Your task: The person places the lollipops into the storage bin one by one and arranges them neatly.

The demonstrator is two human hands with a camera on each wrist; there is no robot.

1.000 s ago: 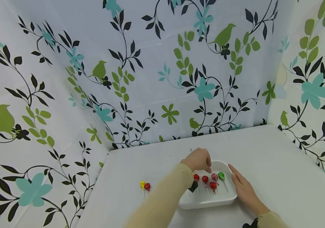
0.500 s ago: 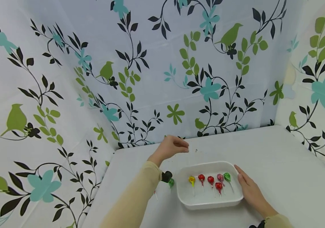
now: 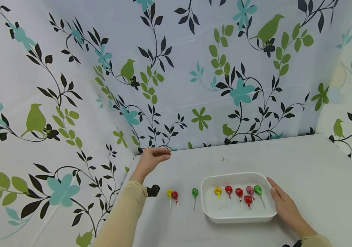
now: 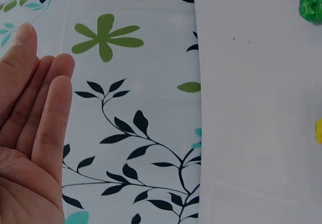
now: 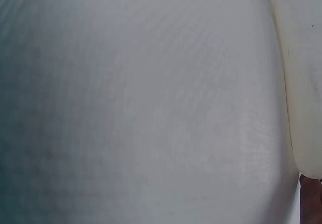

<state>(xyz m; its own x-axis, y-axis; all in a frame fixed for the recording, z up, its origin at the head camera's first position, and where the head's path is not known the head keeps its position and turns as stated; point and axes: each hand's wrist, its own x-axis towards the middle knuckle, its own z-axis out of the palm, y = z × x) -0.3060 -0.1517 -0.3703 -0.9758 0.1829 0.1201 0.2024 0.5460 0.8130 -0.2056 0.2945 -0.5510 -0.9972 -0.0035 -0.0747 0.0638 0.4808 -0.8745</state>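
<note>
My left hand (image 3: 149,164) hovers above the back left of the table, fingers extended and holding nothing; in the left wrist view its palm faces the camera. My right hand (image 3: 287,207) rests with straight fingers along the right side of a white tray (image 3: 240,219). In the tray lie a yellow lollipop (image 3: 217,191), several red or pink ones and a green lollipop (image 3: 257,189) at the right. Left of the tray, on the table, are another green lollipop (image 3: 195,192), a yellow lollipop (image 3: 170,192) and a red lollipop (image 3: 174,195) touching or nearly touching each other.
A white table (image 3: 176,226) carries everything. Patterned curtains (image 3: 182,85) with birds, leaves and flowers hang behind it and at both sides. The tray's wall (image 5: 308,83) borders the right wrist view.
My left hand has come up out of the tray and moved left over the table, fingers now straighter. A yellow lollipop at the tray's left has come into sight. The right hand stays at the tray.
</note>
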